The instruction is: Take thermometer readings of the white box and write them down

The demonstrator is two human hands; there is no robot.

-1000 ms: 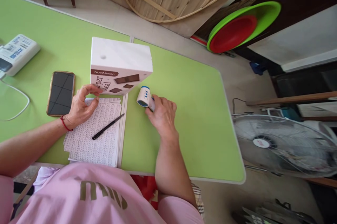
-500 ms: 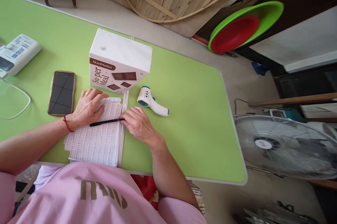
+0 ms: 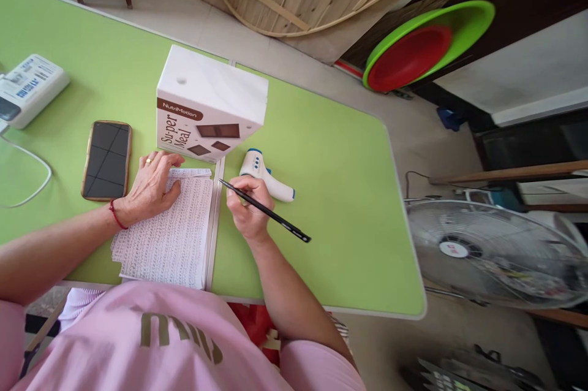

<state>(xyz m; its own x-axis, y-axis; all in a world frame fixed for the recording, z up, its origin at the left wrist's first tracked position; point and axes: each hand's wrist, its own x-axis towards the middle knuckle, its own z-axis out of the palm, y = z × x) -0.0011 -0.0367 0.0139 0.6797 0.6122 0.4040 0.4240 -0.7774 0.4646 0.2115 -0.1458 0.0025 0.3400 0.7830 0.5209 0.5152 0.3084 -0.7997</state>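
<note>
My right hand [image 3: 248, 207] is closed around a black pen [image 3: 275, 217], its tip pointing left toward the paper and its back end out to the right. That hand is just right of the metal seam in the table, in front of a white and blue handheld thermometer [image 3: 269, 175]. Flat on the upper left part of the handwritten sheets [image 3: 165, 250] lies my left hand [image 3: 151, 187], fingers stretched out, with a ring and a red wrist cord. The sheets are covered in dense rows of writing, and their top edge is folded or overlapped.
A white NutriMotion box [image 3: 211, 81] stands behind the sheets. Left of my left hand lies a phone [image 3: 107, 160]; farther left are a white device [image 3: 34, 89] and its cable. Beyond the green table [image 3: 340, 244] stand a fan [image 3: 496, 250] and green and red basins [image 3: 408, 60].
The pen lay across the sheets with my right fingers on its end; now my right hand holds it up, turned round, right of the sheets. My left hand has barely moved.
</note>
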